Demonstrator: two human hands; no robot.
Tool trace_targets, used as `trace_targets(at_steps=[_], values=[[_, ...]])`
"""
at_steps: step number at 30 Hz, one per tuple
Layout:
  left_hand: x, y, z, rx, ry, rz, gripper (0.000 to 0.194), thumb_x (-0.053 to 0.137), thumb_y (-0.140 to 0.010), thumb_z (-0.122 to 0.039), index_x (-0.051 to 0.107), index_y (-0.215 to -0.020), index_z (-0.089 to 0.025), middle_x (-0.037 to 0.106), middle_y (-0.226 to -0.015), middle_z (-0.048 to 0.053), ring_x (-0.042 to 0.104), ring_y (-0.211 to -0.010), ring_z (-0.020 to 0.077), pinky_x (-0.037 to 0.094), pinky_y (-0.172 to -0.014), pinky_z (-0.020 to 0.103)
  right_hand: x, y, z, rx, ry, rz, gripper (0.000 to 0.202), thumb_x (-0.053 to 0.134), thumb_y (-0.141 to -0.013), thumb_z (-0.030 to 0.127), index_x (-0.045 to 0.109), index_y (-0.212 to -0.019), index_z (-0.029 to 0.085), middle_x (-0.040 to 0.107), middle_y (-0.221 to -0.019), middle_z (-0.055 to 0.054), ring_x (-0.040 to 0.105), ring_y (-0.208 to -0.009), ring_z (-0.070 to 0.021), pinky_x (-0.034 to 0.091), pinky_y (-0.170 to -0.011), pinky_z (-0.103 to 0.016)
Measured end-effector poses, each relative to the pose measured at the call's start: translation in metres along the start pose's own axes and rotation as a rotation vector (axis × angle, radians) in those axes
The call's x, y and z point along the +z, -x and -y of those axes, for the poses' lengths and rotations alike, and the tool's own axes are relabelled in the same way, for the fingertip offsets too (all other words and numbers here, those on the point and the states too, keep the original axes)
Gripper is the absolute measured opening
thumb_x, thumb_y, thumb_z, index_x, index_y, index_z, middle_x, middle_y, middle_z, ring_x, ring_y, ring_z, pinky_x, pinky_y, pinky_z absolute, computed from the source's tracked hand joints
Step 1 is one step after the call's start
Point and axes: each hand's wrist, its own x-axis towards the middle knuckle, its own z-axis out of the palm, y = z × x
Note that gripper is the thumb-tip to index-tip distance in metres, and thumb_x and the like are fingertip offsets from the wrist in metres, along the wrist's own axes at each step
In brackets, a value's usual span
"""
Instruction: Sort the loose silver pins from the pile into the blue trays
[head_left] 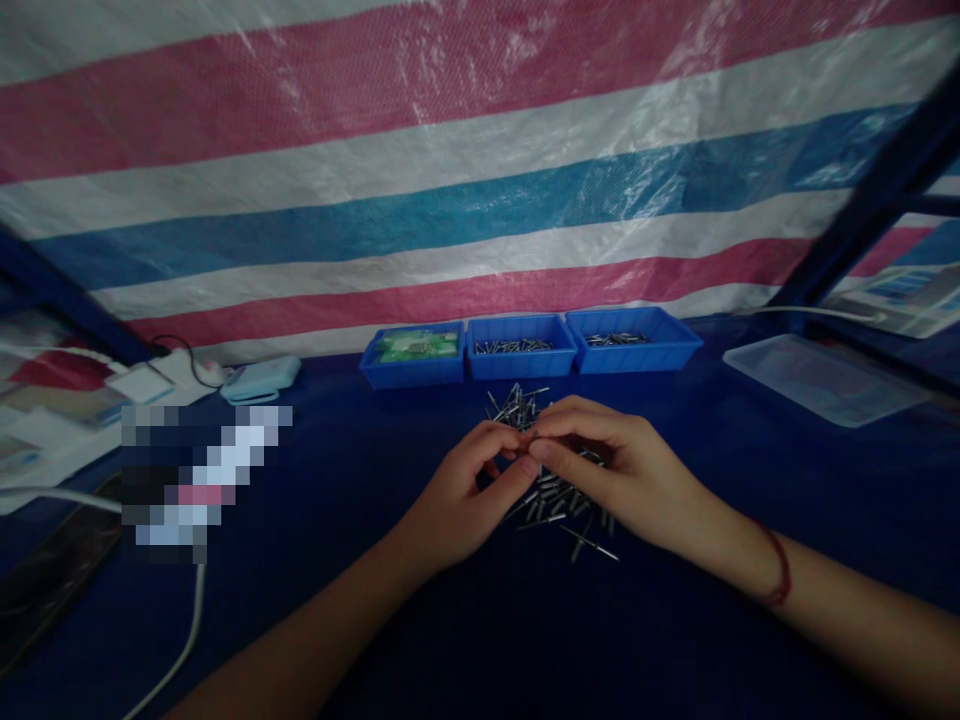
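Note:
My left hand (pixel 472 490) and my right hand (pixel 611 465) meet fingertip to fingertip above a loose pile of metal pop rivets (pixel 555 495). Thumb and fingers are pinched together on both sides. Whatever lies between the tips is too small and dark to make out. Some rivets show behind the hands and others below them, thin pins with thicker sleeves. A dark red cord bracelet (pixel 780 568) circles my right wrist.
Behind the pile stand three blue bins: the left bin (pixel 414 375) holds green packets, while the middle bin (pixel 523 364) and right bin (pixel 637 358) hold metal pieces. A translucent lid (pixel 825 378) lies right. Leftward are a light-blue case (pixel 261 378) and a white cable (pixel 196 610).

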Motion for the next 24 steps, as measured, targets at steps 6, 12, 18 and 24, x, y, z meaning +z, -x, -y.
trace_targets(at_steps=[6, 12, 18, 24], values=[[0.0002, 0.0012, -0.0006, -0.027, 0.018, 0.009, 0.014, 0.05, -0.087, -0.029, 0.059, -0.09, -0.019, 0.056, -0.092, 0.003, 0.054, -0.085, 0.0167, 0.043, -0.074, 0.03, 0.0004, -0.0012, -0.0001, -0.024, -0.002, 0.002, 0.009, 0.059, -0.082, 0.019, 0.067, -0.083, 0.021, 0.064, -0.082, -0.001, 0.061, -0.075, -0.0115, 0.048, -0.066, -0.026], [0.0005, -0.0009, -0.0012, -0.027, 0.004, 0.006, 0.015, 0.049, -0.088, -0.029, 0.059, -0.09, -0.018, 0.056, -0.091, 0.003, 0.054, -0.083, 0.016, 0.043, -0.072, 0.03, 0.0005, -0.0002, -0.0007, 0.011, -0.006, -0.005, 0.006, 0.059, -0.082, 0.019, 0.065, -0.084, 0.019, 0.063, -0.081, -0.001, 0.059, -0.073, -0.0108, 0.047, -0.061, -0.024], [-0.0014, 0.0002, -0.0011, 0.033, -0.106, -0.129, 0.004, 0.055, -0.084, -0.022, 0.058, -0.086, -0.02, 0.054, -0.088, 0.001, 0.053, -0.082, 0.0149, 0.041, -0.069, 0.027, 0.0005, 0.0, 0.0, 0.016, 0.014, -0.014, 0.008, 0.059, -0.082, 0.017, 0.065, -0.087, 0.018, 0.062, -0.084, -0.002, 0.058, -0.073, -0.0104, 0.046, -0.061, -0.023], [-0.003, 0.0011, -0.0062, 0.165, -0.24, -0.272, 0.007, 0.058, -0.08, -0.015, 0.057, -0.084, -0.02, 0.051, -0.089, 0.001, 0.052, -0.081, 0.0147, 0.042, -0.068, 0.027, 0.0011, 0.0006, -0.0037, 0.013, 0.017, -0.032, 0.008, 0.058, -0.082, 0.018, 0.063, -0.087, 0.019, 0.061, -0.085, -0.002, 0.057, -0.072, -0.0109, 0.047, -0.059, -0.023]])
